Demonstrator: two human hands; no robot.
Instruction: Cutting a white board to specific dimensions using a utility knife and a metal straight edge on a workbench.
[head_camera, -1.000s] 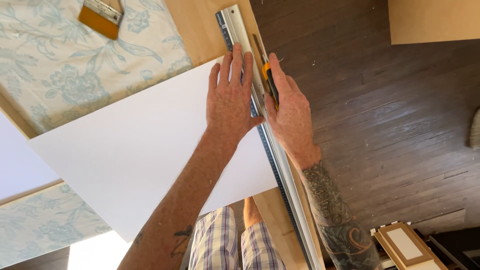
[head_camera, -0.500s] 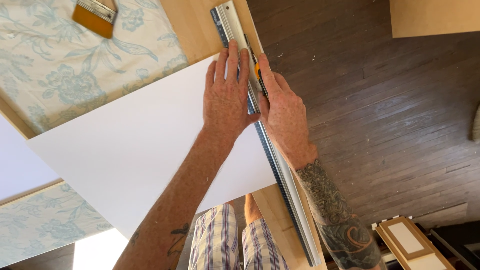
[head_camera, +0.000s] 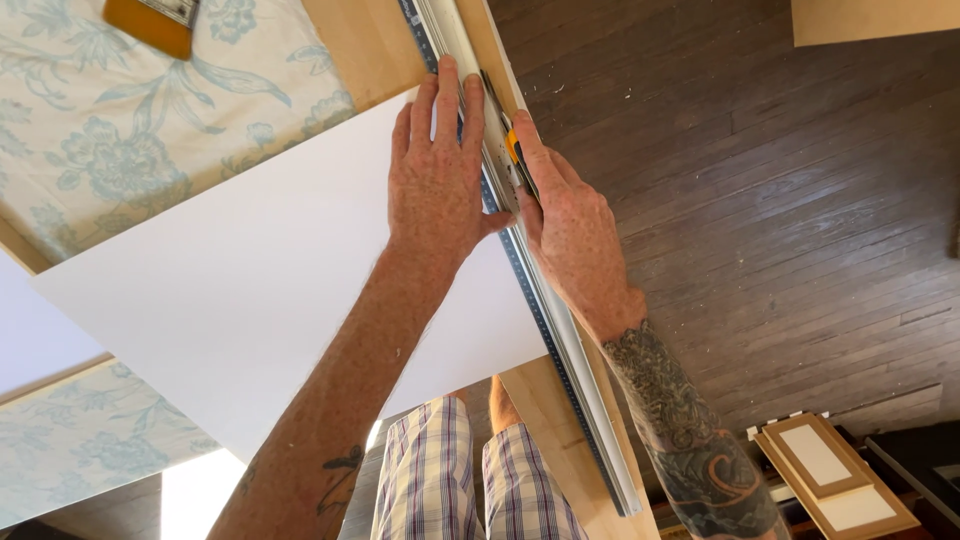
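Dark floorboards (head_camera: 780, 200) lie beyond my worktop (head_camera: 370, 50). Left hand (head_camera: 437, 190), fingers flat together, pins the thin, floppy white sheet (head_camera: 260, 300) (light, slippery) beside the stiff metal straightedge (head_camera: 560, 340); right hand (head_camera: 570, 235) pinches a yellow knife (head_camera: 513, 152).

sheet (head_camera: 250, 290): matt paper, perhaps | straightedge (head_camera: 560, 340): brushed metal | floor (head_camera: 760, 180): rough wood

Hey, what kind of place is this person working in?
Probably a home workshop or craft room: a wooden workbench over dark plank flooring, floral patterned paper, and a long metal ruler on a white sheet.
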